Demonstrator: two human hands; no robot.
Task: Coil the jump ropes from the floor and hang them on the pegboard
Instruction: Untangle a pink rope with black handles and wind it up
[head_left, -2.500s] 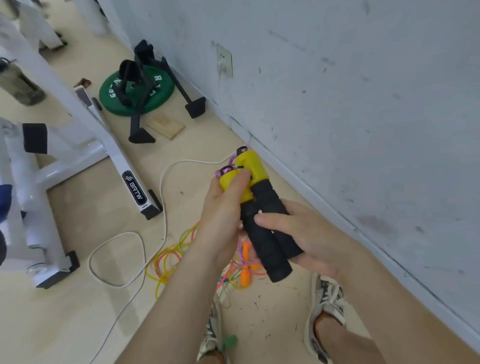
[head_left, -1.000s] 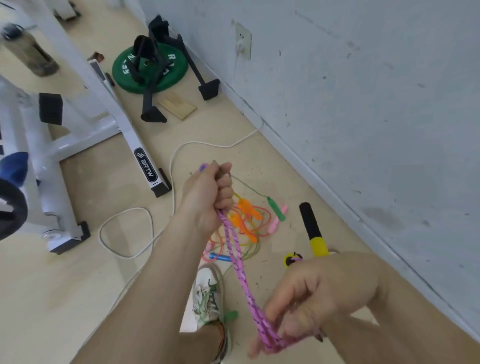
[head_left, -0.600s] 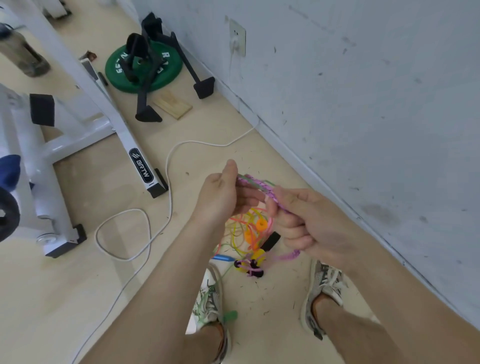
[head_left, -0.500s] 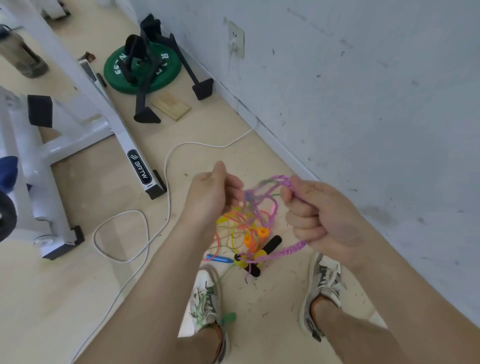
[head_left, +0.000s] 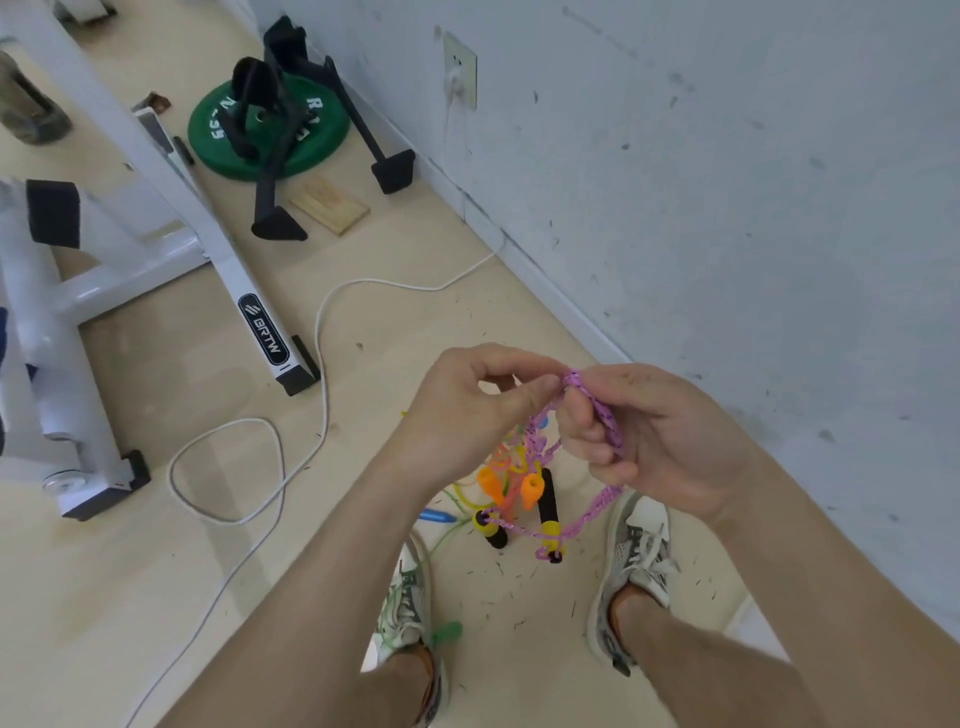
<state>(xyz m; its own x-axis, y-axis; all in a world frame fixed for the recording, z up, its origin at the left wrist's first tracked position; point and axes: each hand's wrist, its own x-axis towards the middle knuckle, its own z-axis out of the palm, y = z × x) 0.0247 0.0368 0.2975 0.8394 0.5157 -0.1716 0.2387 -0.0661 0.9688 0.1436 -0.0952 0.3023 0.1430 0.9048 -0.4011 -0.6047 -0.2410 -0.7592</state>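
The right hand (head_left: 660, 441) is closed around several strands of the pink braided jump rope (head_left: 607, 421), with the fingers curled over them and the strands running across the palm. The left hand (head_left: 467, 410) is held just beside it, and the top of the same rope bundle is pinched between its thumb and forefinger where the two hands meet. Below the hands, loose loops of the pink rope are seen hanging down to its two handles (head_left: 548, 512), each black with a yellow end, the yellow ends lowest. Whether these handles touch the floor (head_left: 156, 597) cannot be told.

Behind the loops, a tangle of other jump ropes (head_left: 511, 470) is left lying on the floor between the person's feet and the wall (head_left: 727, 208), with orange handles, a blue handle (head_left: 435, 516) and yellow and green cord. A green handle (head_left: 448, 631) is seen beside the left shoe (head_left: 408, 605); the right shoe (head_left: 638, 551) is planted near the skirting.

Further out, a white cable (head_left: 321, 358) is looped across the floor from the wall socket (head_left: 460, 70). A white machine frame (head_left: 244, 291) is stood to the left, and a green weight plate (head_left: 218, 130), a black stand (head_left: 275, 176) and a wooden block (head_left: 330, 205) are placed beyond it.
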